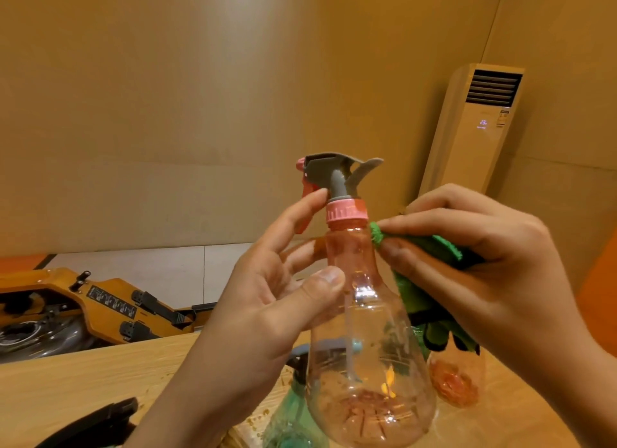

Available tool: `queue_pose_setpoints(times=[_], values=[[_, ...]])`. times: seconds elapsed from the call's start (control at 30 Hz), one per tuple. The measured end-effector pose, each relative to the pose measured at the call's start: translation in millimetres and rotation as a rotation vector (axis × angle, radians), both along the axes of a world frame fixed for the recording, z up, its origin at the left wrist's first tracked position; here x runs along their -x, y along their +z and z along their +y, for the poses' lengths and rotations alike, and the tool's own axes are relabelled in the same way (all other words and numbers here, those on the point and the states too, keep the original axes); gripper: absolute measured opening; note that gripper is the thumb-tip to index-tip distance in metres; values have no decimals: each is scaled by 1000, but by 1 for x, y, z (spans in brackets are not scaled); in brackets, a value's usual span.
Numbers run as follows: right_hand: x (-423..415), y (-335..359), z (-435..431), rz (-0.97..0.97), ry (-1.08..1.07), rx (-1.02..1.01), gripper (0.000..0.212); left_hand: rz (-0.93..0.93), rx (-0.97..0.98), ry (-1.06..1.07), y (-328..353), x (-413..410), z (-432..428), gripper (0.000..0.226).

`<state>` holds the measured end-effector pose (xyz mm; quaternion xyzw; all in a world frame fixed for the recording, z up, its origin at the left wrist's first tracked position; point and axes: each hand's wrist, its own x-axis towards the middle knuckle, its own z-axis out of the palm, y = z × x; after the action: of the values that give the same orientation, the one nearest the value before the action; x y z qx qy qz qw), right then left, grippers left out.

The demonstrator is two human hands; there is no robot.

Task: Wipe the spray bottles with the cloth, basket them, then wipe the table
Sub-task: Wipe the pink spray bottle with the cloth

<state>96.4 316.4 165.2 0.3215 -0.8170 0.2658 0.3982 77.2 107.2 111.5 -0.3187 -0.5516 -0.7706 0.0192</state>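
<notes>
Since the clear pink-tinted plastic spray bottle (364, 347) looks empty, light and slippery, its narrow neck seems the surest hold; the left hand (267, 300) grips it there, raised above the wooden bench (83, 380), while the right hand (484, 267) pinches a soft green cloth (424, 294) against it.

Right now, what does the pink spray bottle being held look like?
The spray bottle is clear pinkish plastic, bulbous, with a pink collar, grey trigger head and inner tube; it looks empty. It is upright above the table. The left hand grips its neck; the right hand presses a green cloth under the collar.
</notes>
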Motion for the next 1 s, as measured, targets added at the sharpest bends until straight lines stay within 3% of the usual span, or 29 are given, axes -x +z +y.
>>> queue_pose_setpoints(times=[0.23, 0.4, 0.7, 0.9, 1.0], values=[[-3, -6, 1, -27, 61, -57, 17, 29, 34, 12, -1, 5, -3, 60], [-3, -6, -2, 23, 18, 21, 16, 57, 120, 39, -5, 3, 5, 61], [-3, -9, -10, 69, -46, -12, 18, 42, 159, 88, -3, -3, 9, 71], [-7, -10, -11, -32, 82, -84, 21, 90, 114, 117, -4, 5, 2, 71], [-3, -6, -12, 36, 26, -31, 18, 103, 85, 99, -3, 3, 4, 67]])
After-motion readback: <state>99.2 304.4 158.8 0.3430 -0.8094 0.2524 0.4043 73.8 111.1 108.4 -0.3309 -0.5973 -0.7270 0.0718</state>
